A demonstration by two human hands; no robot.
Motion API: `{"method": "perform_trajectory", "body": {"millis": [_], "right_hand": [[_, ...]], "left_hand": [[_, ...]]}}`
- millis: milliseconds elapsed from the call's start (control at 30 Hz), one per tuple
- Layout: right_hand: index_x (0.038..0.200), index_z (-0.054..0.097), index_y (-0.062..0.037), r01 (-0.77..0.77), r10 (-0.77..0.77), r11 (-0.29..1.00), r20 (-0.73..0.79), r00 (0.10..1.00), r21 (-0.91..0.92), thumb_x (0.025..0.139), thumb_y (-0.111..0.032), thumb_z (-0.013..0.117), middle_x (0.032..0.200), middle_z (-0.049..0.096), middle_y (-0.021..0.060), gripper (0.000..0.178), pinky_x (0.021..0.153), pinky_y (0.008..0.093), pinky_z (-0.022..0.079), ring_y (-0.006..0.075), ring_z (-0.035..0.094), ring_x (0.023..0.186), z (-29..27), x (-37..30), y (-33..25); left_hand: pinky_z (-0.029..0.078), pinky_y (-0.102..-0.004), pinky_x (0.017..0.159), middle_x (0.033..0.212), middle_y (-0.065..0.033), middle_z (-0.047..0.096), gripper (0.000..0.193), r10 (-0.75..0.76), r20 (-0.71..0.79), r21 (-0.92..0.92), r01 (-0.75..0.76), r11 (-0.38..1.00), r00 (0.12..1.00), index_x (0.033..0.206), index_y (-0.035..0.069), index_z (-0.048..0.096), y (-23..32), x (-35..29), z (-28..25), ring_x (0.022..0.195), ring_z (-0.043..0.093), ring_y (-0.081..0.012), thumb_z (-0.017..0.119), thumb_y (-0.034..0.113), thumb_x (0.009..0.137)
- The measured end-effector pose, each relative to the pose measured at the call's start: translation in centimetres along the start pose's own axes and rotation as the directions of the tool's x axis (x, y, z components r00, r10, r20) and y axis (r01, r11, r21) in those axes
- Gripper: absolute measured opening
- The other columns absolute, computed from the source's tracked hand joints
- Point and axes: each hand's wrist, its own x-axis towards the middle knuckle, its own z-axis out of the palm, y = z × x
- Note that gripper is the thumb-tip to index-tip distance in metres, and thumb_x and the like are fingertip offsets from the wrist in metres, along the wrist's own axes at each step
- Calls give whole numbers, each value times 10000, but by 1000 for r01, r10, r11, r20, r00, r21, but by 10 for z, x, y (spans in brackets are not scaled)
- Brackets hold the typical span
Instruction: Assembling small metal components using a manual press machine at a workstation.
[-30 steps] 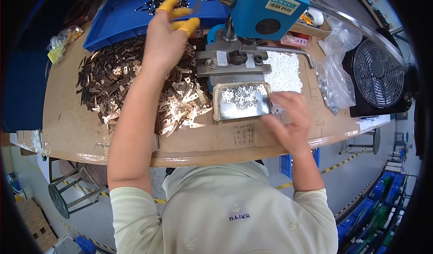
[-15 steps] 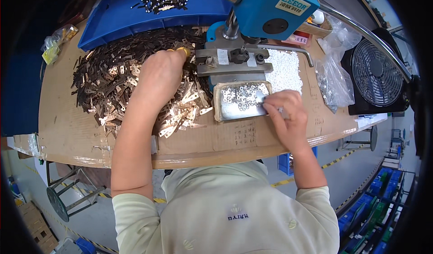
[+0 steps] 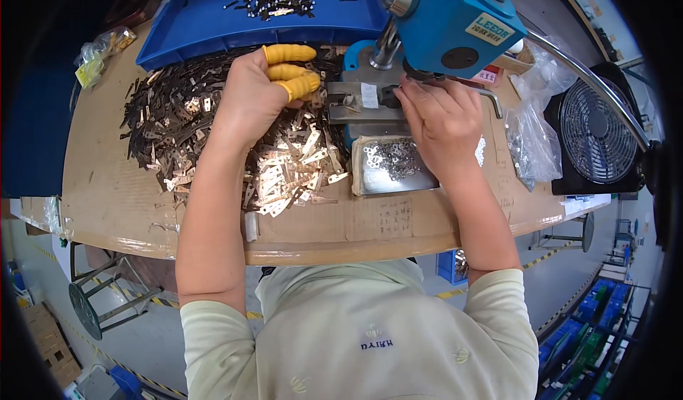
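My left hand (image 3: 257, 96), with yellow finger cots on several digits, is at the left end of the steel fixture (image 3: 366, 112), above a heap of flat metal strips (image 3: 284, 176). Its thumb and a neighbouring finger come together; whatever lies between them is too small to make out. At the fixture's right part, under the head of the blue press (image 3: 455, 37), my right hand (image 3: 447, 119) has its fingers pinched together. Its fingertips and anything in them are hidden. Below that wrist, a tray (image 3: 388, 181) holds small silvery ring-like pieces (image 3: 388, 160).
Behind the heap stands a blue bin (image 3: 196, 27) with black parts (image 3: 274, 0) inside. To the right are an L-shaped metal bar (image 3: 491, 100), clear plastic bags (image 3: 530, 126) and a black fan (image 3: 597, 126). The press's long lever (image 3: 590, 73) slants over that side.
My right hand has moved from the tray up to the fixture beneath the press. My left hand has turned, so its yellow-covered fingers now show. The whole view has shifted slightly.
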Motion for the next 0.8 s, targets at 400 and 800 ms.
{"method": "perform_trajectory", "body": {"millis": [400,800], "right_hand": [[841,672,-5,-733,386,-42,687,615,679,847,-107,656,708,658,13,103,553,195,449,72,552,601,-29,-4,-30],[876,709,-33,-689,582,648,372,723,324,766,-45,668,767,680,52,118,597,249,458,143,570,617,-62,-59,34]], "left_hand": [[514,-199,747,908,-98,678,347,129,113,-302,-89,949,985,1119,-26,621,2,-30,53,807,644,-131,676,-48,777],[515,-195,671,853,-135,669,225,-182,325,-202,256,945,928,1032,-33,660,-3,-24,46,806,646,-153,656,-30,807]]}}
